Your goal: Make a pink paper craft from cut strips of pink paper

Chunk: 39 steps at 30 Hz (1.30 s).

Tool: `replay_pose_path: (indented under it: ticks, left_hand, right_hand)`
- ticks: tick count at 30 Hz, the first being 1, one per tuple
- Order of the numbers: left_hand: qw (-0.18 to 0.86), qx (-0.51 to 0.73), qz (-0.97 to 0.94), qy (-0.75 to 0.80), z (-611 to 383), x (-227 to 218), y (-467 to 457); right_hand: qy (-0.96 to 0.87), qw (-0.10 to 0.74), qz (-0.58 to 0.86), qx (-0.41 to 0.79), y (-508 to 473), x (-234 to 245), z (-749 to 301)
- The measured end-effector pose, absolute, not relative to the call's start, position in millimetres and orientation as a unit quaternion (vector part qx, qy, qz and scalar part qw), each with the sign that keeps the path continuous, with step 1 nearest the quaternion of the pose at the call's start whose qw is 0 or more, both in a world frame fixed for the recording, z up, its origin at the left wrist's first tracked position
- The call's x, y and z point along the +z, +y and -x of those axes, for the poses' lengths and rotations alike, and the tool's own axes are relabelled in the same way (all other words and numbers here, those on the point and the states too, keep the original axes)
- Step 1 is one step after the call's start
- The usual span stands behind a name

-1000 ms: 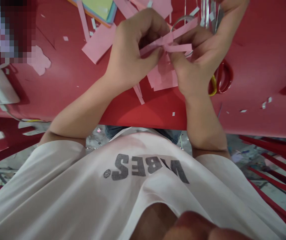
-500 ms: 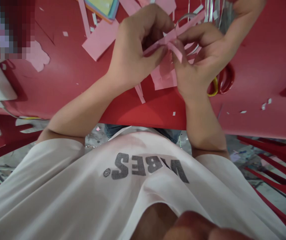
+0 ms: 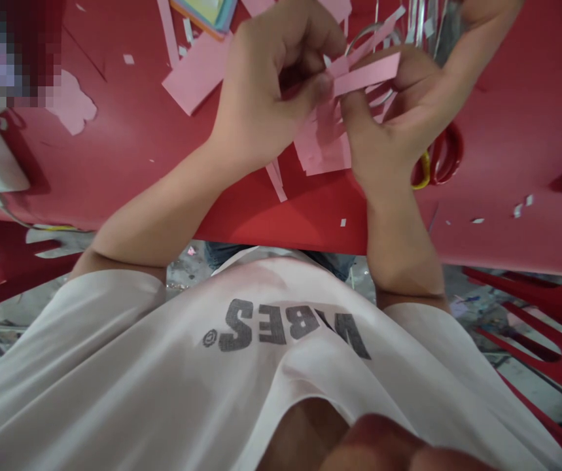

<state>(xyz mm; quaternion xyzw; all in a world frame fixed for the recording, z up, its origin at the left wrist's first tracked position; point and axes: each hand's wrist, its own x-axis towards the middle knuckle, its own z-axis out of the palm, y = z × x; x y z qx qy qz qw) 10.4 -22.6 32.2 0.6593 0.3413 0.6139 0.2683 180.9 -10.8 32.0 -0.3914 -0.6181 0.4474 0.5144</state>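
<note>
Scissors (image 3: 432, 171) on table (image 3: 516, 98), right of paper strips (image 3: 322, 147); paper stack (image 3: 224, 10) behind.

Red-handled scissors (image 3: 440, 157) lying on red table (image 3: 511, 157); loose pink paper offcuts (image 3: 195, 72) scattered about; stack of coloured paper (image 3: 205, 13) at far edge; red plastic chair (image 3: 540, 333) beside table.

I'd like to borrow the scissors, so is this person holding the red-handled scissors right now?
No, the red-handled scissors lie on the red table by the right hand, which pinches pink paper strips with the left hand.
</note>
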Motion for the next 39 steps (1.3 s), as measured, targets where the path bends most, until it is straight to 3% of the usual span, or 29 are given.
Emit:
replay_pose_path:
  ticks: [3, 10, 17, 21, 28, 39]
  left_hand:
    - [0.262, 0.589, -0.667, 0.374, -9, 38, -27]
    - [0.277, 0.559, -0.675, 0.394, -7, 41, -31]
    - [0.286, 0.548, -0.675, 0.402, -9, 39, -29]
    - [0.283, 0.583, -0.659, 0.381, -9, 38, -28]
    - [0.353, 0.496, -0.683, 0.403, 4, 46, -32]
    - [0.332, 0.505, -0.702, 0.377, 6, 44, -30]
  right_hand:
    - [-0.655, 0.569, 0.352, 0.351, -8, 30, -177]
    - [-0.708, 0.578, 0.268, 0.304, 1, 23, -173]
    - [-0.692, 0.57, 0.295, 0.329, -4, 26, -175]
    - [-0.713, 0.514, 0.333, 0.342, -7, 22, -183]
    - [-0.723, 0.443, 0.404, 0.344, -17, 42, -185]
    - [-0.682, 0.514, 0.358, 0.377, -7, 41, -186]
